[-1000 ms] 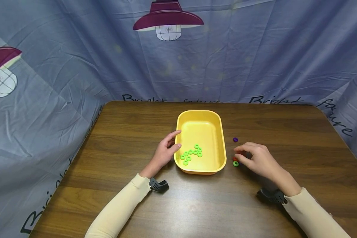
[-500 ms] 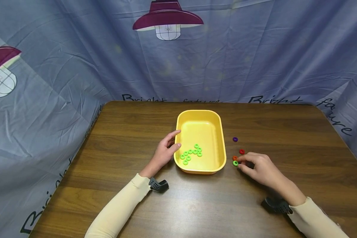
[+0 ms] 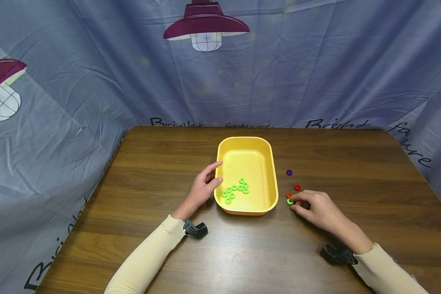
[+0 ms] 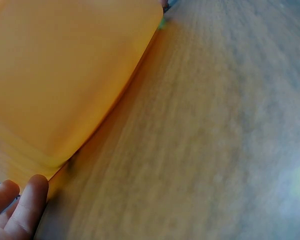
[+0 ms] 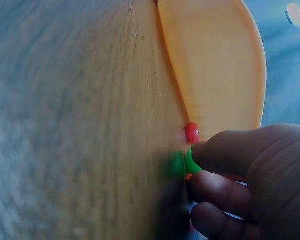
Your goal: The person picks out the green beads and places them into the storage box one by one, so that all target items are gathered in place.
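Observation:
My left hand [image 3: 201, 190] lies against the left side of a yellow tray [image 3: 246, 212], its thumb and index fingertip at the rim; in the left wrist view its fingers [image 4: 34, 192] meet the tray wall. Several small green rings [image 3: 240, 188] lie in the tray. Right of the tray, my right hand [image 3: 317, 208] pinches another green ring [image 3: 290, 201] between thumb and index finger; the right wrist view shows that ring [image 5: 192, 162] partly hidden by the fingertips. An orange-red ring [image 3: 288, 195] lies right behind it, and a red ring [image 3: 297, 187] just beyond the fingers.
A purple ring [image 3: 289, 172] lies farther back on the brown wooden table [image 3: 161, 163]. A blue curtain [image 3: 297, 73] with printed lamps and lettering hangs behind the table and along its sides.
My right hand first drew back toward me and right, uncovering the red ring, then came slightly left and its fingertips closed on the green ring. My left hand stays at the tray.

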A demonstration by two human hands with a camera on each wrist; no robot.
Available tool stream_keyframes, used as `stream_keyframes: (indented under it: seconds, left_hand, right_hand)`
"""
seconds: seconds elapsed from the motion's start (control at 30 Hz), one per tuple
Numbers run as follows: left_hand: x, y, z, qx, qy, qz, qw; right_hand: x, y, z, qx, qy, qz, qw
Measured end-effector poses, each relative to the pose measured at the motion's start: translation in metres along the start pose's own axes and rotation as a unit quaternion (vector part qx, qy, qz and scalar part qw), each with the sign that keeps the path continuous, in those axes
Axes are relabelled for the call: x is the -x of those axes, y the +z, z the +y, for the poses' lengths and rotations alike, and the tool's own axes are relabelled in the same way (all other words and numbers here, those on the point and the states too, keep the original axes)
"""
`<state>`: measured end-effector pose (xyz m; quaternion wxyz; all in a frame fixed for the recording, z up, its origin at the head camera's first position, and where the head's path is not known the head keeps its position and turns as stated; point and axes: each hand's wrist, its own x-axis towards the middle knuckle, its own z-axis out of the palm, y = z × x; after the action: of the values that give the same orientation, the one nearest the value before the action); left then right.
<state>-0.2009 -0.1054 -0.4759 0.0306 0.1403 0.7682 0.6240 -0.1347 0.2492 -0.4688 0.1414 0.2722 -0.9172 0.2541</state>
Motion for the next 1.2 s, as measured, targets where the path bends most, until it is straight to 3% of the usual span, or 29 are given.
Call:
stream_keyframes:
  seconds: [0.37,0.67,1.2]
  left_hand:
    - [0.0001,-0.0007,0.0015,0.008,-0.008,-0.008,0.9999]
    - [-0.0016,-0.0029,0.0050,0.004,-0.030,-0.022,0.9993]
    - [-0.0002,-0.0012,-0.0005,0.000,-0.002,-0.001,1.0000]
  right_hand:
    - [0.0007,0.0030,0.0019,-0.004,0.004,0.004,1.000]
    - [0.0016,0.0038,-0.0002,-0.013,0.013,-0.017,1.000]
    - [0.0011,0.0047,-0.0004,-0.009,0.010,-0.016,1.000]
